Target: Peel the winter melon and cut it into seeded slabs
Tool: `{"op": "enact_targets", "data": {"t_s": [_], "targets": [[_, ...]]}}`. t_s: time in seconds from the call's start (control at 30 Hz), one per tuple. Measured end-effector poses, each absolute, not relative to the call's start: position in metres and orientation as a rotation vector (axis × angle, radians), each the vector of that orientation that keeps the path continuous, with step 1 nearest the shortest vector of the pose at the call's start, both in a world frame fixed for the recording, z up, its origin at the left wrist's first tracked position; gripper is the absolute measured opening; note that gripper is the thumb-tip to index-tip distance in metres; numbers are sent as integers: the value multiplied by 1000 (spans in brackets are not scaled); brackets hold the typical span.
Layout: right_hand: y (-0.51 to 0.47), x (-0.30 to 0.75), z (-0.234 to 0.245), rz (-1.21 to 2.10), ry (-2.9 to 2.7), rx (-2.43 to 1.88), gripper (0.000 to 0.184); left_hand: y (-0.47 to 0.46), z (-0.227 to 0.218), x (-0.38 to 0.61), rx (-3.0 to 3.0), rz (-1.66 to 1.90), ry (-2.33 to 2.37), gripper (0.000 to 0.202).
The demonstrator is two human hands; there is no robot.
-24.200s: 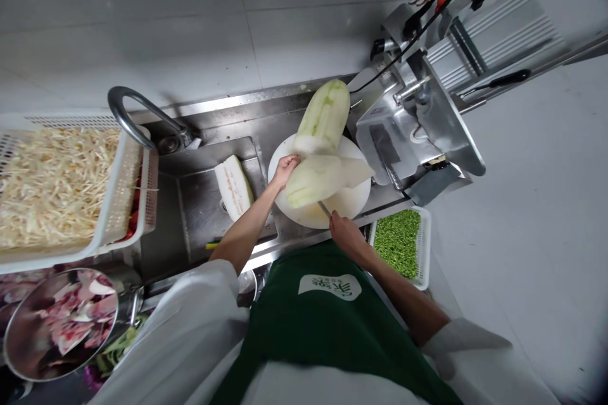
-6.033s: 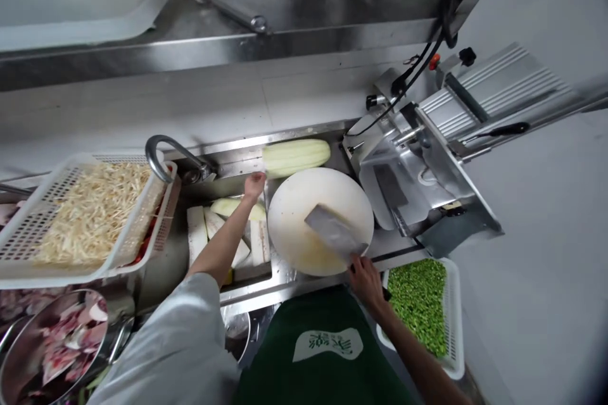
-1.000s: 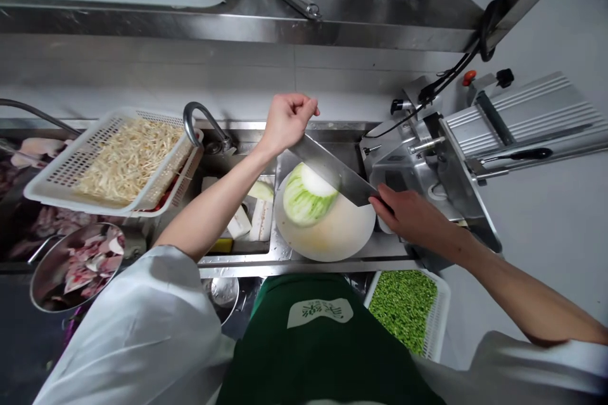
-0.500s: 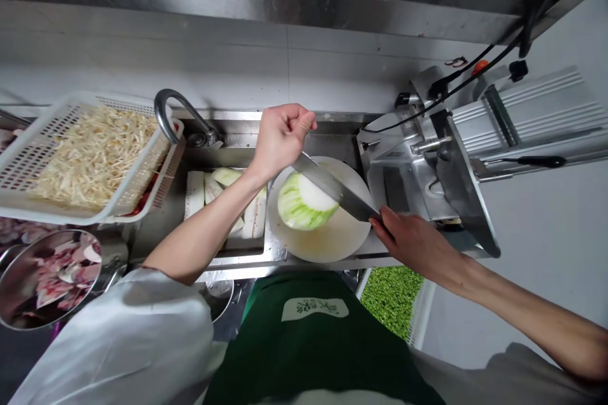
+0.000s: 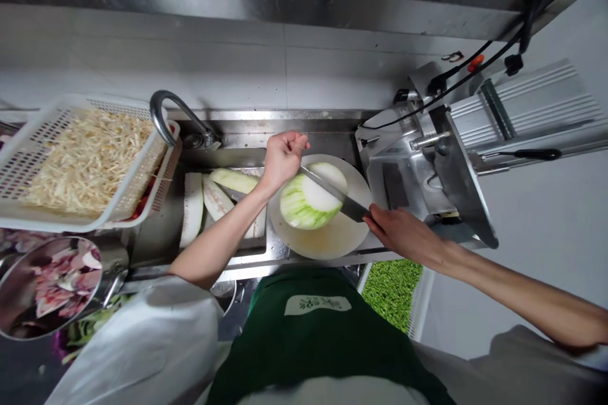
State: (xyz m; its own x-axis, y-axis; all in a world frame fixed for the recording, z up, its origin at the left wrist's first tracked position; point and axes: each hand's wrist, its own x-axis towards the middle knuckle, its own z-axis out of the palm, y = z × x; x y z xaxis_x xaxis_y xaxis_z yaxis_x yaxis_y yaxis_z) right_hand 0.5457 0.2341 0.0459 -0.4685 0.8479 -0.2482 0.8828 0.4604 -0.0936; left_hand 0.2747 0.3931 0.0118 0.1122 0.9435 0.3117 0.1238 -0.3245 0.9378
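The right hand (image 5: 396, 231) is gripping the knife (image 5: 327, 188), its fingers wrapping closely round the handle and leaving no gap. The left hand (image 5: 284, 158) is hovering or resting at the far end of the knife, its fingers curling into a loose fist; whether it is touching the metal, I cannot tell, and nothing is showing in its grasp. The melon (image 5: 304, 205) is sitting on the round white board (image 5: 327, 243), its pale cut face turning upward and its green-streaked side facing the apron (image 5: 304, 342). The knife is crossing that pale face at a slant, with flesh showing on both sides; how deep it is reaching is unclear. To the left, pale slices (image 5: 192, 209) are lying in the sink (image 5: 237, 156), partly hidden, and the tap (image 5: 186, 111) is arching beside the basket (image 5: 61, 223), which sprouts (image 5: 85, 164) are filling. Below, a pot (image 5: 114, 259) is holding pink meat (image 5: 69, 281). To the right, the slicer (image 5: 460, 164) is standing near the board, and lower down chopped greens (image 5: 392, 291) are filling a white tray (image 5: 422, 297)
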Motion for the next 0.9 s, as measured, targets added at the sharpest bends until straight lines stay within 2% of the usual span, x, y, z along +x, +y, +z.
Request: {"op": "enact_targets", "data": {"t_s": [0.3,0.47,0.6,0.9], "targets": [[232,528,21,-290,2315,1502,24,387,-7,273,1572,1288,1126,53],[239,516,15,-429,2202,1463,26,386,-32,266,1487,1241,1135,63],[241,513,-1,-489,2173,1474,33,387,-48,262,1456,1231,1140,63],[257,496,-87,-630,2207,1279,37,385,-142,238,1231,1059,1240,74]]}}
